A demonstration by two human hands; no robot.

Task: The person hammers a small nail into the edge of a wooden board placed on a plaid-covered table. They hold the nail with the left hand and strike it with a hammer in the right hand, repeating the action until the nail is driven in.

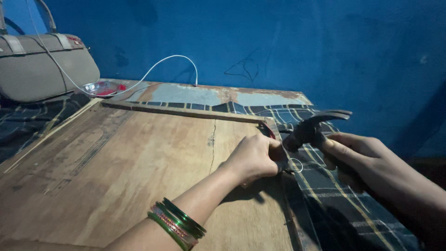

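Observation:
My right hand grips the handle of a dark claw hammer, its head raised just right of the board's edge. My left hand rests on the right edge of a large brown plywood board, fingers pinched together at a small metal ring or wire loop by the edge. What the fingers pinch is mostly hidden. Green and red bangles circle my left wrist. A wooden strip runs along the board's far edge.
A dark checked cloth lies under the board and to its right. A grey handbag sits at the far left, with a small shiny bowl with red inside beside it. A white cable arcs against the blue wall.

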